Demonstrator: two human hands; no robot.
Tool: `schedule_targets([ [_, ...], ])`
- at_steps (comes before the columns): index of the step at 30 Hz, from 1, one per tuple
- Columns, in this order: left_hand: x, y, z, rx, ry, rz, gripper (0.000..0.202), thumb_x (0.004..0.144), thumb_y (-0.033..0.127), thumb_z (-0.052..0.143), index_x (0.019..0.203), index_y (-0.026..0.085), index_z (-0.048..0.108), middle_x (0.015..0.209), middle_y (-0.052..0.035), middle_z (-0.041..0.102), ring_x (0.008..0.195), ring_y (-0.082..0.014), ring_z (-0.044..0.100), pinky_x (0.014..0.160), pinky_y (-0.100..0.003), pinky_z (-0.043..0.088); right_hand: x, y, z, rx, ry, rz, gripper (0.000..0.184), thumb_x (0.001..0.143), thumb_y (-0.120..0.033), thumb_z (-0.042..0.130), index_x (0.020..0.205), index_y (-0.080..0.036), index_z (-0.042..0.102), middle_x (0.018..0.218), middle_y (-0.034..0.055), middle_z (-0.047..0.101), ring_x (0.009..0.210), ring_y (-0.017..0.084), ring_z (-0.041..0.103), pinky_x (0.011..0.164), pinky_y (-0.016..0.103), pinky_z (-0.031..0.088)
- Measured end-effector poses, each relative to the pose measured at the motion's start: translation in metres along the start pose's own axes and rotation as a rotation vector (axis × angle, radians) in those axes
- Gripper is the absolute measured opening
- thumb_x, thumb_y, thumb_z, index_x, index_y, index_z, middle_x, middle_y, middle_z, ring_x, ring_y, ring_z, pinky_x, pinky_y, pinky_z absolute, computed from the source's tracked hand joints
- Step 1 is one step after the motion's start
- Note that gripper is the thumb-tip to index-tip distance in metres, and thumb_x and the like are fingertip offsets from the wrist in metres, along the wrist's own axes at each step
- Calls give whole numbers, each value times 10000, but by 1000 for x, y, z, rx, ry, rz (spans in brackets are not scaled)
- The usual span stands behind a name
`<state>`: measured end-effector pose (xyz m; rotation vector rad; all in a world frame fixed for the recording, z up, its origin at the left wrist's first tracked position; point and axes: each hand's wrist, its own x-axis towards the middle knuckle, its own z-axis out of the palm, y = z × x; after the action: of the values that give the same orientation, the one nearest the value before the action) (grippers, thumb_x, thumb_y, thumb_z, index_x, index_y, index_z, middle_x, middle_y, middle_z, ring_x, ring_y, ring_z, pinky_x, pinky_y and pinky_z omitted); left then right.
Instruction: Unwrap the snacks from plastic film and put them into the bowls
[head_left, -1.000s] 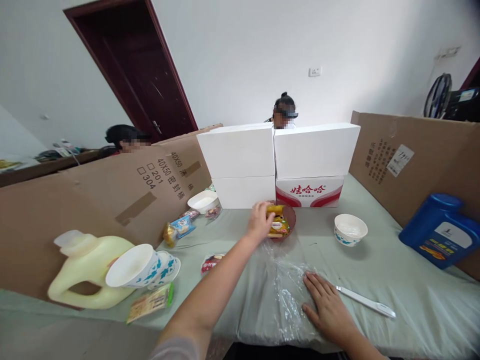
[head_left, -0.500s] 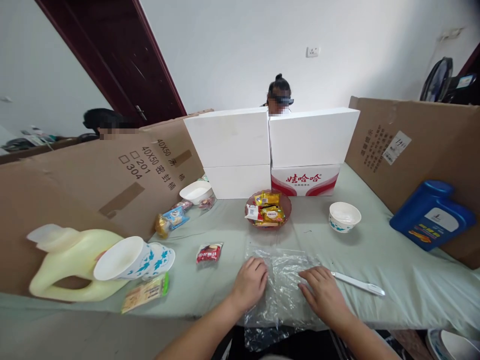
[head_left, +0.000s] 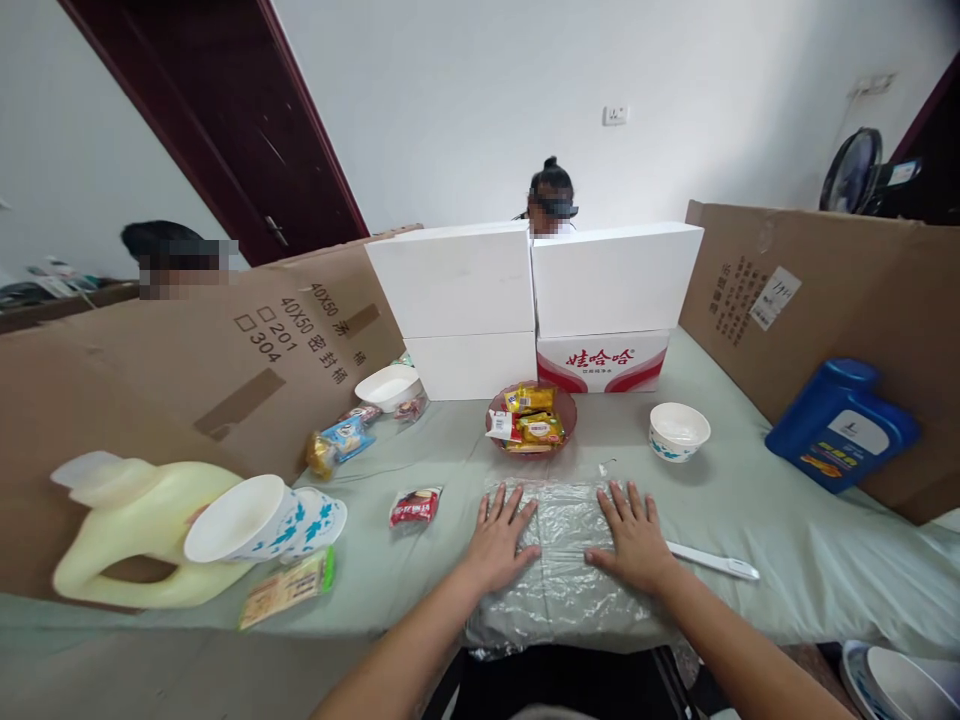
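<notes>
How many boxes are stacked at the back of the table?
4: an upper left box, a lower left box, an upper right box and a printed lower right box. More may hide behind.

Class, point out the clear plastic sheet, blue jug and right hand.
Clear plastic sheet (head_left: 564,545): head view, its middle.
Blue jug (head_left: 834,428): head view, front face.
Right hand (head_left: 636,543): head view, its back.

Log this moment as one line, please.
left hand: spread on transparent plastic | right hand: spread on same plastic | beyond: dish holding wrapped snacks | beside right hand: slim white object
</notes>
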<state>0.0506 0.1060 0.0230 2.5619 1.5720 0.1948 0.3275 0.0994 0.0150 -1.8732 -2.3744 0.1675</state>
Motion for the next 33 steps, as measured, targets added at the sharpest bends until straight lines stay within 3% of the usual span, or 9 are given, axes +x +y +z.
schedule_targets([
  [4, -14, -2, -16, -53, 154, -42, 450, 913, 389, 486, 1317, 193, 512, 1432, -153, 432, 1378, -339, 301, 1088, -587, 257, -33, 2, -6, 42, 127, -192, 833, 827, -650, 482, 1457, -126, 333, 1535, 176, 252, 1436, 354, 94, 1125, 591, 125],
  [7, -44, 6, -29, -193, 241, 186, 355, 894, 410, 515, 1166, 195, 590, 1245, -136, 568, 1243, -294, 469, 1055, -500, 368, -65, 6, -13, 140, 46, -453, 778, 830, -575, 545, 1470, -203, 306, 1513, 116, 332, 1429, 292, 186, 1144, 521, 200],
  [9, -69, 13, -31, -250, 169, 345, 493, 793, 528, 628, 1165, 208, 577, 1214, -129, 583, 1192, -300, 509, 1037, -478, 404, -85, 11, -17, 187, -42, -493, 675, 818, -491, 599, 1409, -227, 407, 1479, 101, 396, 1409, 294, 248, 1136, 514, 240],
  [11, -90, 18, -29, -226, 80, 416, 578, 725, 525, 703, 1199, 230, 554, 1242, -121, 580, 1208, -316, 505, 1036, -490, 409, -99, 14, -18, 220, -75, -442, 379, 877, -339, 535, 1240, -233, 559, 1423, 87, 470, 1379, 274, 320, 1114, 493, 295],
  [14, -108, 19, -25, -205, 43, 405, 236, 850, 220, 575, 1080, 265, 601, 1195, -68, 625, 1240, -265, 497, 1045, -457, 407, -113, 13, -23, 287, -69, -400, 261, 922, -171, 382, 994, -231, 625, 1295, 71, 579, 1314, 220, 417, 1080, 436, 354],
  [16, -111, 16, -27, -312, 33, 343, 233, 882, 103, 445, 951, 246, 614, 1070, -50, 667, 1143, -209, 564, 992, -375, 451, -117, 10, -30, 374, -84, -396, 229, 902, -156, 394, 911, -233, 610, 1197, 65, 625, 1255, 215, 474, 1046, 414, 388],
  [21, -96, 4, -45, -611, -45, -17, 172, 911, 227, 431, 810, 203, 567, 742, -2, 629, 686, -139, 597, 666, -237, 483, -106, 13, -43, 714, -200, -162, 68, 818, -209, 506, 774, -229, 554, 787, -6, 643, 755, 154, 614, 697, 287, 490],
  [28, -47, -18, -29, -594, 101, -310, 236, 830, 198, 492, 1051, 193, 572, 742, 17, 652, 699, -154, 615, 680, -245, 450, -45, 28, -21, 959, 8, 194, 268, 766, -446, 527, 906, -219, 511, 658, -28, 575, 621, 167, 603, 595, 291, 467],
  [33, -17, -16, -17, -324, 124, -438, 213, 892, 213, 502, 1085, 189, 588, 771, 2, 688, 721, -146, 639, 674, -223, 423, -26, 19, -5, 731, 113, 335, 298, 828, -341, 442, 1086, -206, 506, 755, 9, 626, 680, 194, 632, 682, 332, 463],
])
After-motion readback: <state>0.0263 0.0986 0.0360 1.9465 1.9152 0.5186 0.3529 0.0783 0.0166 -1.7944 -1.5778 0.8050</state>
